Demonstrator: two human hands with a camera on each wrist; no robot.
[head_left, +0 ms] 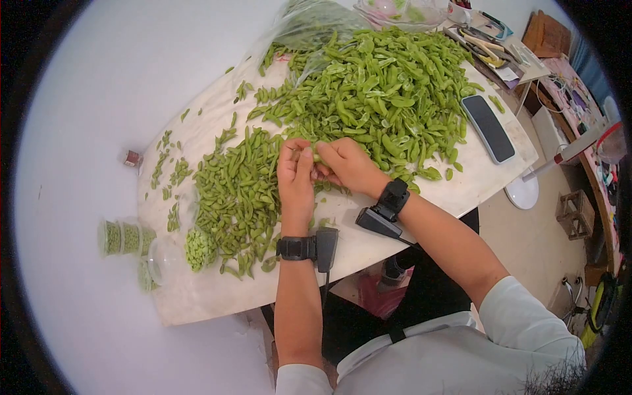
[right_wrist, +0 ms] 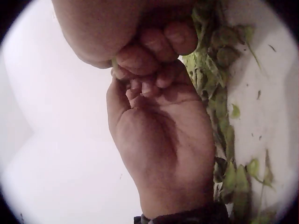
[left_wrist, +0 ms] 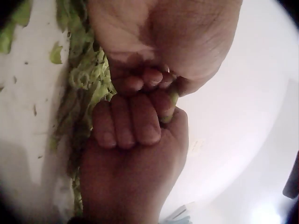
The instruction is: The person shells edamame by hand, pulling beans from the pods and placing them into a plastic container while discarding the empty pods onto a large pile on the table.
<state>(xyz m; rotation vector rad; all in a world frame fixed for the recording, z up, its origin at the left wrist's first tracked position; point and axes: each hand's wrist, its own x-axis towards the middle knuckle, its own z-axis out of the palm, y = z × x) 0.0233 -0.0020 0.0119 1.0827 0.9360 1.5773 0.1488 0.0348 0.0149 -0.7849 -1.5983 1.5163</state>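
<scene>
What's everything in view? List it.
table: one, off-white, mid-view
large edamame heap: one, bright green, far side
smaller edamame heap: one, duller green, left of centre
edamame pod: one, green, held at centre
tub of shelled beans: one, pale green, left end
other bean tubs: several, green contents, beyond left edge
plastic bag: one, clear, far edge
smartphone: one, dark-screened, table's right
bowl: one, clear pinkish, far edge
tools: several, mixed, far right
wooden crate: one, brown, right floor
wrist cameras: two, black, on wrists
sleeves: two, pale, bottom
left hand: one, bare, centre, pinching the pod
right hand: one, bare, centre, pinching the pod
</scene>
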